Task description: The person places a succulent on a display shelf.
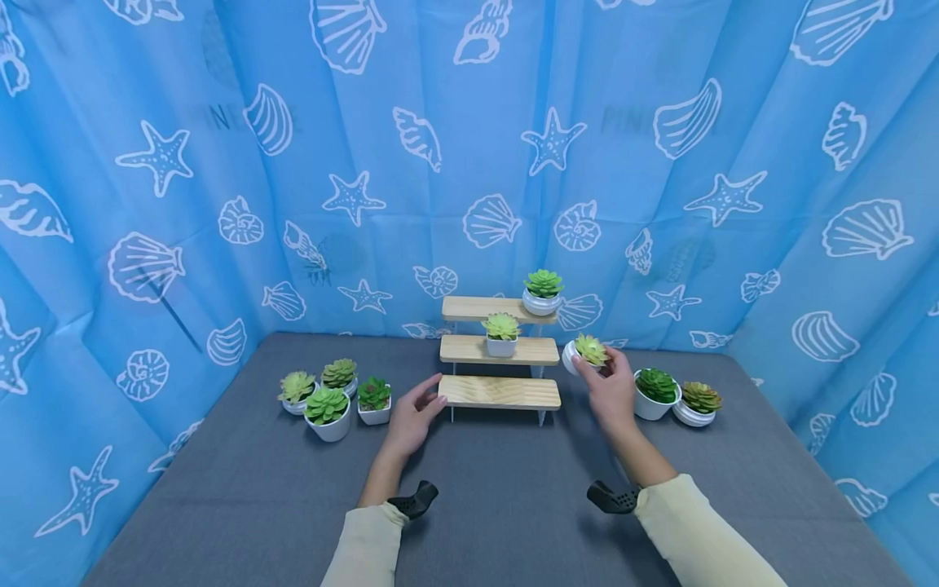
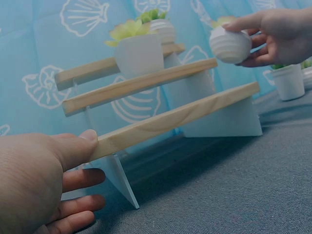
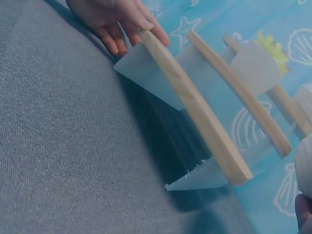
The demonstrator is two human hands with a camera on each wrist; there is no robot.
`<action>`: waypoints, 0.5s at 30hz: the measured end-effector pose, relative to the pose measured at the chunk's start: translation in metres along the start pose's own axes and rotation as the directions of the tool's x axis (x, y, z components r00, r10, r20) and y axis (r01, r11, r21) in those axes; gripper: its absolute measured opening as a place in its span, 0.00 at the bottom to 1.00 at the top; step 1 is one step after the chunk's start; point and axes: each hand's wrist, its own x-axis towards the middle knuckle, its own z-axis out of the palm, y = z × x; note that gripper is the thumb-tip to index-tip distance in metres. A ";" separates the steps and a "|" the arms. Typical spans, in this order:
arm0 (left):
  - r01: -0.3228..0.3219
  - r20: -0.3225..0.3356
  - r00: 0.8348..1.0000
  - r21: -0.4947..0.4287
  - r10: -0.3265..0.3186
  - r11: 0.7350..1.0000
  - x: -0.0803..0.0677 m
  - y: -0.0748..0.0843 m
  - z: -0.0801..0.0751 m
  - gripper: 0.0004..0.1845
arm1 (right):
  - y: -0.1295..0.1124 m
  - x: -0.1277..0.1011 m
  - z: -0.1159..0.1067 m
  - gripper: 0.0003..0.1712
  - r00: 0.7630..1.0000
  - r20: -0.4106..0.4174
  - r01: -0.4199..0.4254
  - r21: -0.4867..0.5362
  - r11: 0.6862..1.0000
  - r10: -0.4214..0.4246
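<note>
A three-step wooden shelf [image 1: 500, 391] stands at the middle of the grey table. My left hand [image 1: 414, 414] touches the left end of its lowest plank [image 2: 170, 122], thumb on the wood's end, fingers relaxed. My right hand [image 1: 609, 390] grips a small round white pot with a pale green succulent [image 1: 584, 354], tilted, just right of the middle step. In the left wrist view that ribbed pot [image 2: 230, 45] hangs in the air beside the middle plank. A square white pot [image 1: 502, 334] sits on the middle step and a round pot [image 1: 543, 292] on the top step.
Several potted succulents [image 1: 333, 397] stand in a cluster left of the shelf. Two more pots [image 1: 675, 395] stand to its right, close to my right hand. A blue curtain [image 1: 469, 163] with shell prints hangs behind and on both sides.
</note>
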 end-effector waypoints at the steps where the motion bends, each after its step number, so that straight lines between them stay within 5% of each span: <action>1: -0.003 0.002 1.000 0.001 0.003 1.000 0.000 0.000 0.000 0.24 | -0.001 0.000 0.001 0.35 1.000 -0.004 0.006 0.003 1.000 -0.006; 8: 0.001 -0.002 1.000 -0.005 -0.001 1.000 0.000 0.000 -0.001 0.25 | -0.007 0.001 0.007 0.33 0.996 0.011 0.088 0.043 0.995 -0.089; 15: -0.014 0.007 1.000 -0.005 0.014 1.000 0.000 -0.001 -0.001 0.25 | -0.017 -0.002 0.016 0.35 0.990 0.068 0.126 -0.035 0.991 -0.124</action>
